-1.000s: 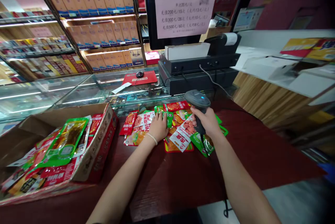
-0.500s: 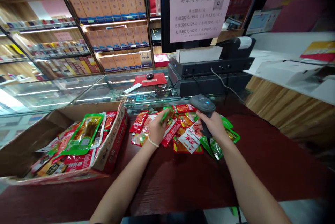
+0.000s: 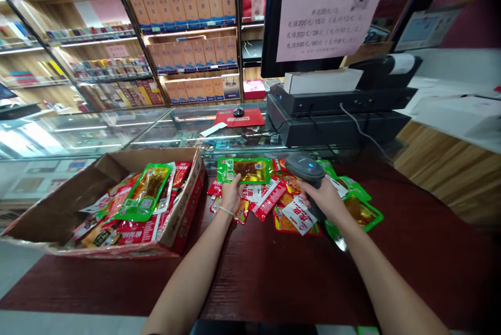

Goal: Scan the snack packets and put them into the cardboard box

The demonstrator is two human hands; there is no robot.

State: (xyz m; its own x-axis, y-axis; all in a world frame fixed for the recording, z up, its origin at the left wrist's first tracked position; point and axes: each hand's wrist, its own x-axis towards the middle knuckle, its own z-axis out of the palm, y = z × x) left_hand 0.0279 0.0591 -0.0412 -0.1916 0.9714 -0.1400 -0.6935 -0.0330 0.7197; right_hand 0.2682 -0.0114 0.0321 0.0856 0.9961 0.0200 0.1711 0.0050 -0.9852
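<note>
My left hand (image 3: 231, 195) pinches the near edge of a green-bordered snack packet (image 3: 250, 170) with a clear window, raised above the pile and turned flat side up. In my right hand (image 3: 323, 196) is a dark grey barcode scanner (image 3: 304, 167) with a small blue light, its head leaning toward the held packet but apart from it. Beneath both hands lie several red, white and green snack packets (image 3: 270, 199) on the dark red counter. A white-and-red packet (image 3: 299, 215) sits just below the scanner, whose handle is mostly hidden by my fingers.
An open cardboard box (image 3: 188, 199) of snack packets stands at the left. Behind the pile are a glass display counter (image 3: 152, 134), a red mouse pad (image 3: 254, 117), and a black cash drawer (image 3: 336, 129) beneath a monitor with a pink sign (image 3: 329, 16). Stocked shelves line the back.
My left hand has lifted the green packet and turned its broad face into view. The scanner stays in my right hand, and the whole view has shifted somewhat to the left.
</note>
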